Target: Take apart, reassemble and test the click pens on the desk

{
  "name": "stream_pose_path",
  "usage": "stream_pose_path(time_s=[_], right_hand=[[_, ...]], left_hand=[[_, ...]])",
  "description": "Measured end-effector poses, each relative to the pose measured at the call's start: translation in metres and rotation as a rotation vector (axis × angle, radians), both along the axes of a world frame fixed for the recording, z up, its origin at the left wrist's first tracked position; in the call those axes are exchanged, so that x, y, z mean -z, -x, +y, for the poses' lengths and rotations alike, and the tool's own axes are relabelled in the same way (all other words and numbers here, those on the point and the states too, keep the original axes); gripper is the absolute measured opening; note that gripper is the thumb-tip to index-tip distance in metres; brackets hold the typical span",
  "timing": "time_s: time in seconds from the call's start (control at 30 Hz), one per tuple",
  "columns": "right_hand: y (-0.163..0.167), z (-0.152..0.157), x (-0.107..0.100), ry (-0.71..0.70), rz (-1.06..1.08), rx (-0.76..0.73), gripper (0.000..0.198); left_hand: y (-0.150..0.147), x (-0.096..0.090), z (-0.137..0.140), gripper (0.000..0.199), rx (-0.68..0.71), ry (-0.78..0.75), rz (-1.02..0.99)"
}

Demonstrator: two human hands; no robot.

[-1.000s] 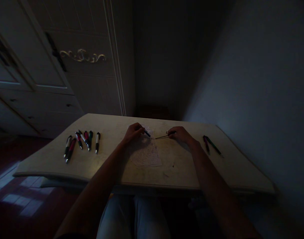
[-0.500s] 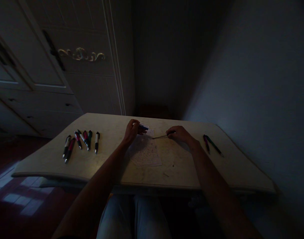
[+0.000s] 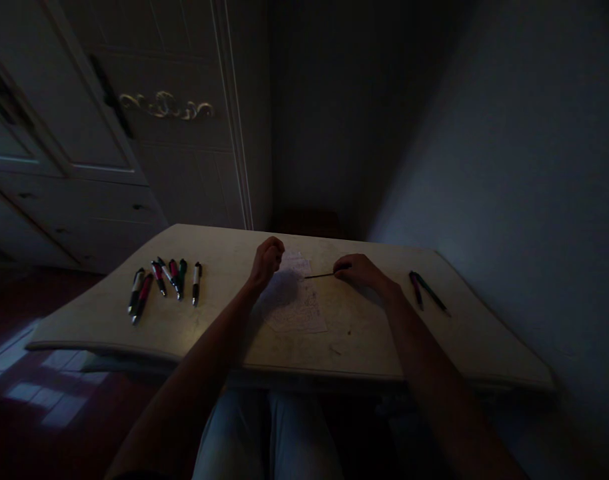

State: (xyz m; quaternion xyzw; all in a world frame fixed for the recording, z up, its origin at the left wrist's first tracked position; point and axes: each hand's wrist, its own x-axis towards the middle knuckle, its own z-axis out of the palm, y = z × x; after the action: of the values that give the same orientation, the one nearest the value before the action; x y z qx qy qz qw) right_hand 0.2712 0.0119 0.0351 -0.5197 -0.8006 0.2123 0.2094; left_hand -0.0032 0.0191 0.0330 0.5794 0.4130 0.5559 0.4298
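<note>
My left hand (image 3: 268, 259) is closed above the upper left part of a creased, scribbled sheet of paper (image 3: 297, 313). The blue pen seen in it a moment ago is now hidden by the curled fingers. To the right of the paper, my right hand (image 3: 352, 268) rests low by the tabletop, its fingers pinched on a thin dark rod that looks like a pen refill (image 3: 318, 275). The rod points left, and its tip reaches the paper's right edge.
Several pens (image 3: 167, 277) lie at the left of the pale table (image 3: 224, 333). Two darker pens (image 3: 428, 292) lie at the right. Small dark bits (image 3: 335, 349) sit near the front edge. A white cabinet (image 3: 184, 167) stands behind on the left, a wall (image 3: 509, 167) on the right.
My left hand has turned and closed its fingers, so the blue pen no longer shows. The right hand and its rod have hardly moved. The view has shifted slightly.
</note>
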Motion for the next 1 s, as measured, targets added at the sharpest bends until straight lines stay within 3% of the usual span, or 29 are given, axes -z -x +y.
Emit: stream_pose_path(time_s=[0.13,0.23,0.33,1.0], right_hand=[[0.002,0.000,0.000,-0.002,0.015,-0.013,0.011],[0.002,-0.001,-0.001,-0.006,0.014,-0.015,0.010],[0.003,-0.001,-0.001,-0.019,0.016,-0.012,0.012],[0.010,0.000,0.003,-0.066,-0.082,-0.154,0.025]], left_hand=[[-0.002,0.005,-0.007,0.021,0.074,-0.302,0.544],[-0.006,0.011,-0.011,0.027,0.169,-0.312,0.829],[-0.012,0.014,-0.013,0.029,0.177,-0.261,0.983],[-0.027,0.012,-0.019,0.022,0.125,-0.225,0.971]])
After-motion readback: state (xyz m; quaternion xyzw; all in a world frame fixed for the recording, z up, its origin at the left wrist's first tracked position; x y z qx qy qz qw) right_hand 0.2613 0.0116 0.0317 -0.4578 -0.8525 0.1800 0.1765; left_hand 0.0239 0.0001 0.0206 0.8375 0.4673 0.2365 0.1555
